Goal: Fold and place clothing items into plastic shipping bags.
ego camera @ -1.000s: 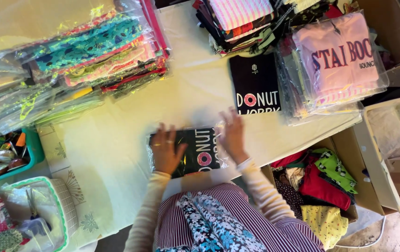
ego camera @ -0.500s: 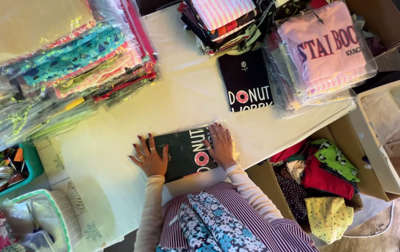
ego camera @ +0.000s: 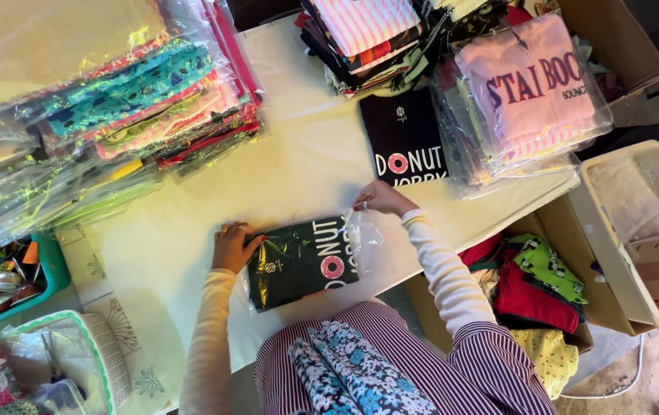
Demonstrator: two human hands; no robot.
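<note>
Left hand [ego camera: 231, 244] lies flat, fingers together, pressing down the near-left end of a folded black shirt [ego camera: 299, 261] that sits in a clear plastic bag [ego camera: 360, 242] at the near edge of the worktop [ego camera: 299, 165]. Right hand [ego camera: 379, 198] is pinched on the bag's loose open flap at the shirt's right end, lifting the film a little off the tablecloth. The shirt itself is black with white lettering and a pink ring-shaped print, and it lies slightly askew to the near edge.

Judging by the grip, the step in hand is closing the bag: the garment looks fully inside and only the flap is left free. The next move would call for folding that flap over or under the shirt while the left hand pins the package so it does not slide, and for smoothing out trapped air so the film lies flat.

Another black shirt [ego camera: 405, 146] with the same print lies unbagged toward the far edge, beneath a stack of folded garments [ego camera: 368, 38]. At the far-right corner sits a pile of bagged pink shirts [ego camera: 533, 92]. Along the left edge are heaps of bagged colourful fabrics [ego camera: 114, 115]. Beside the right edge, below worktop level, stands a cardboard box [ego camera: 533, 288] of bright clothing and a pale plastic bin [ego camera: 637, 223].
</note>
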